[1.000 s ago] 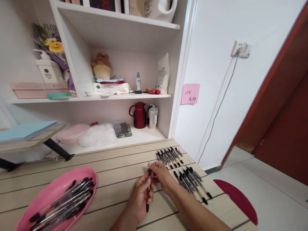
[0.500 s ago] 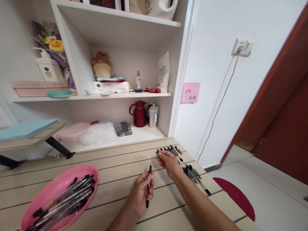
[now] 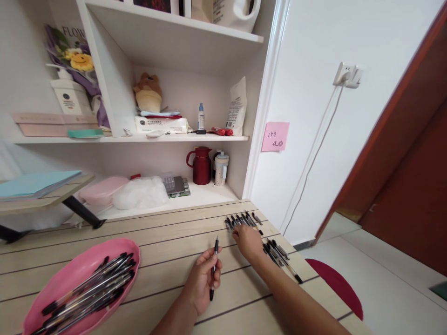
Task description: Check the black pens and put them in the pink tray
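Observation:
My left hand (image 3: 206,274) is closed around a black pen (image 3: 214,265), held upright over the table with its narrow tip pointing up and away from me. My right hand (image 3: 247,239) reaches forward to a row of short black and clear pen parts (image 3: 244,217) at the back right of the table. Its fingers are bent down and pressed together at the near side of that row; whatever they grip is hidden. Close to my right forearm lies a second group of pen parts (image 3: 275,251), with a longer pen piece (image 3: 293,272) beside them.
A pink oval basin (image 3: 131,298) full of black-ended pens stands on the left of the wooden table (image 3: 164,260). Behind are white shelves (image 3: 174,139) with a red jug (image 3: 201,167) and a cup (image 3: 221,170). A red round stool (image 3: 335,288) sits beyond the right edge.
My right hand has lowered from above the table to the row of pen parts, its fingers turning down. My left hand still holds the pen in nearly the same place.

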{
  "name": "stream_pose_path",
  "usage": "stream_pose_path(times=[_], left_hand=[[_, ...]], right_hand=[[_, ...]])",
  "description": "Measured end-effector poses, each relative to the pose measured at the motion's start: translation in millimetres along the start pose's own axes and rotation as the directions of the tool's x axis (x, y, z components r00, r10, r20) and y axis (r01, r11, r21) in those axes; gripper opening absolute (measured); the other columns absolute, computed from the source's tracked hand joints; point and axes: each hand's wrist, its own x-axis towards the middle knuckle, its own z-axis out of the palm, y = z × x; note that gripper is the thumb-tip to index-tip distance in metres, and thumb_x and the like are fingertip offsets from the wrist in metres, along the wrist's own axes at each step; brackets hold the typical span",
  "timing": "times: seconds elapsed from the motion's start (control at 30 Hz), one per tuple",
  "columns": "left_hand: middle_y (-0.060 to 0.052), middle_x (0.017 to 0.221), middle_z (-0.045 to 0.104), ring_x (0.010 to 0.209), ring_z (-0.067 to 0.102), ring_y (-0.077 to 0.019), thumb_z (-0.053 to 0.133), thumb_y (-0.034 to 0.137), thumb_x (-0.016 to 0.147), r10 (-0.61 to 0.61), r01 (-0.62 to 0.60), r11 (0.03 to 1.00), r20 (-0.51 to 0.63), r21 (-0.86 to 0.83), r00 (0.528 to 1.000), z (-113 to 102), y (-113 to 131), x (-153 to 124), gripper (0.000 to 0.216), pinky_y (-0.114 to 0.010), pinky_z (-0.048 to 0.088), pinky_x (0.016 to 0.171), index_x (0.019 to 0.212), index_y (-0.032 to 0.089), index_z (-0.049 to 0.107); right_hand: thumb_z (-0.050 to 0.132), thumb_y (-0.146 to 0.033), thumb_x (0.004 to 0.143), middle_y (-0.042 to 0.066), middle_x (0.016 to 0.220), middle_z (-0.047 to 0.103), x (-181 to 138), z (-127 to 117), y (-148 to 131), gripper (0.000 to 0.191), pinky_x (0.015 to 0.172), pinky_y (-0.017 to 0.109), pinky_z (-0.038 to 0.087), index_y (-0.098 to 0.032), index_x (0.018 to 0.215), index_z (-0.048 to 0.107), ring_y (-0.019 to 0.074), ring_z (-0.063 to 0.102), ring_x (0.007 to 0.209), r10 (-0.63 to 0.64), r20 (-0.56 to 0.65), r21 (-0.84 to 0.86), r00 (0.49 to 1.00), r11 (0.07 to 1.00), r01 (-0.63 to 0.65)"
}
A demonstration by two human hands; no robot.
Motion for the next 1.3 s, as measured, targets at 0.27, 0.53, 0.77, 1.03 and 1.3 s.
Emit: stream_pose_path(times=[0.27, 0.53, 0.77, 1.03, 1.3], left_hand=[[0.004, 0.057, 0.051, 0.036, 0.038, -0.0019, 0.066, 0.024, 0.063, -0.003, 0.003, 1.000, -0.004, -0.001, 1.000, 1, 1, 0, 0.036, -0.016, 0.019, 0.034, 0.097, 0.018, 0.057], [0.004, 0.057, 0.051, 0.037, 0.038, -0.0016, 0.065, 0.024, 0.064, -0.005, 0.005, 1.000, -0.001, 0.005, 1.000, 0, 1, 1, 0.035, -0.015, 0.020, 0.035, 0.097, 0.018, 0.057], [0.004, 0.058, 0.051, 0.037, 0.038, -0.0016, 0.064, 0.024, 0.065, 0.005, -0.005, 1.000, -0.014, 0.009, 1.000, 1, 1, 0, 0.034, -0.015, 0.021, 0.035, 0.098, 0.018, 0.057], [0.003, 0.061, 0.052, 0.051, 0.051, -0.0058, 0.067, 0.024, 0.063, 0.059, -0.063, 0.998, -0.125, -0.027, 0.990, 8, 1, -3, 0.033, -0.018, 0.040, 0.049, 0.094, 0.017, 0.060], [0.001, 0.060, 0.057, 0.049, 0.050, -0.0068, 0.065, 0.030, 0.061, 0.168, -0.063, 0.866, -0.170, 0.496, 0.971, 18, 13, 24, 0.031, -0.019, 0.037, 0.047, 0.086, 0.012, 0.062]], right_hand=[[0.047, -0.023, 0.078, 0.009, 0.085, 0.063, 10, 10, -6, 0.016, 0.063, 0.026, 0.034, -0.017, 0.076, 0.062, 0.0171, 0.060, 0.076, -0.014, 0.050, -0.079, 0.999, 0.997, 0.018], [0.049, -0.024, 0.078, 0.009, 0.087, 0.063, 14, 13, -4, 0.015, 0.063, 0.025, 0.034, -0.017, 0.080, 0.062, 0.0170, 0.059, 0.078, -0.020, 0.048, -0.097, 0.999, 0.995, 0.025], [0.051, -0.027, 0.077, 0.008, 0.085, 0.063, 5, 3, -3, 0.014, 0.061, 0.026, 0.033, -0.018, 0.078, 0.062, 0.0181, 0.059, 0.076, -0.014, 0.044, -0.094, 0.999, 0.995, 0.018], [0.055, -0.025, 0.072, 0.009, 0.080, 0.065, -50, -31, 3, 0.010, 0.060, 0.027, 0.032, -0.018, 0.074, 0.062, 0.0210, 0.060, 0.076, -0.063, 0.130, -0.082, 0.989, 0.994, 0.074], [0.050, -0.022, 0.071, 0.009, 0.078, 0.067, -105, -40, -5, 0.016, 0.060, 0.026, 0.035, -0.017, 0.073, 0.065, 0.0208, 0.061, 0.074, -0.167, 0.296, -0.011, 0.940, 0.984, 0.178]])
